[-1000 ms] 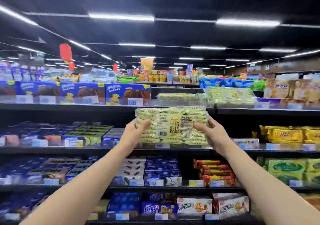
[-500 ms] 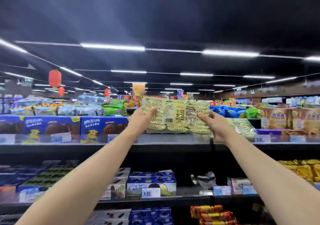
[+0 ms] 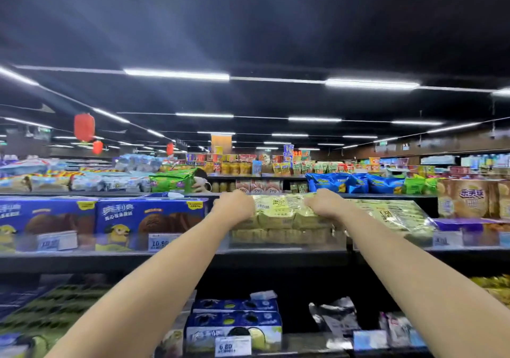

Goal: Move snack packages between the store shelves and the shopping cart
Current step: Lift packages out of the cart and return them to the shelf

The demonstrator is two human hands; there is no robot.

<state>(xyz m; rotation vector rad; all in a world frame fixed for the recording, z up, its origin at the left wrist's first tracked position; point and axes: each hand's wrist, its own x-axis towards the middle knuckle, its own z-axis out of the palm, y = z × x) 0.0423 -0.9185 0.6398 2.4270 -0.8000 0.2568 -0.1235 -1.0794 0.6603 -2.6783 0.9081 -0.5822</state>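
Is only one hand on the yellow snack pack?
No, the left hand and right hand both hold the yellow snack pack.

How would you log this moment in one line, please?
left hand: grips yellow cake package | right hand: grips same package | package: atop matching packs | place: upper shelf

Red lantern point(image 3: 84, 127) beneath ceiling lights point(image 3: 176, 73)

Both hands point(image 3: 236, 207) point(image 3: 323, 204) hold a yellow-green snack package point(image 3: 278, 209) on the top shelf point(image 3: 284, 255)
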